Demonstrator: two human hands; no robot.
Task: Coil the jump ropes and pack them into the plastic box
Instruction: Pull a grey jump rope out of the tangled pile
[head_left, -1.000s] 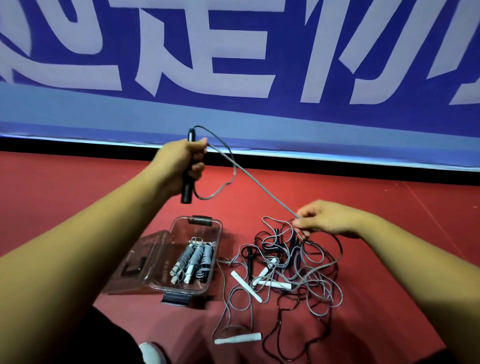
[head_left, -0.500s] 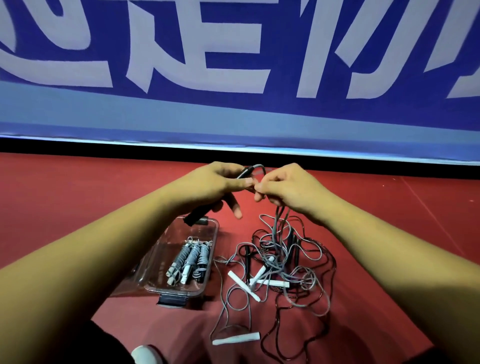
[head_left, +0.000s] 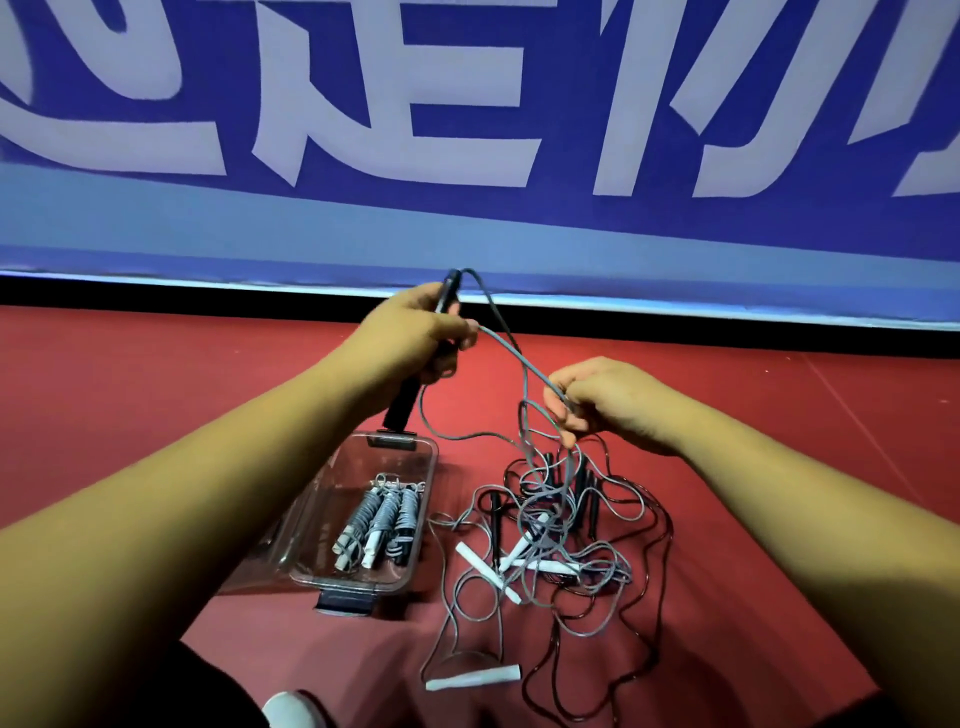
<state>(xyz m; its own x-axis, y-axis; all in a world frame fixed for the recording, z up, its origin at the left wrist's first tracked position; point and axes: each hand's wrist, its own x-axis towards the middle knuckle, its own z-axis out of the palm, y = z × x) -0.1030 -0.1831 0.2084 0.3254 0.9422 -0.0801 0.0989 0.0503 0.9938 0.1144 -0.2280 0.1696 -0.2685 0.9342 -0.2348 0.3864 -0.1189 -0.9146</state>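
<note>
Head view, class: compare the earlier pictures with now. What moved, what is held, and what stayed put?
The hands, together half a second ago, have parted. The left hand lifted the black handle upward, and the right hand slid down and to the right along the grey cord, pinching it. Both kept their hold. The plastic box, the coiled ropes in it and the loose tangle beside it stayed as they were.

The box (head_left: 363, 467), at nine o'clock of the rope tangle (head_left: 566, 551), is clear glossy plastic with matt black clips (head_left: 345, 603), the black handle (head_left: 400, 410) looks matt plastic, the grey rope (head_left: 519, 358) smooth and coated, the white handle (head_left: 472, 678) at six o'clock matt, and the red floor (head_left: 156, 374) smooth and matt.
</note>
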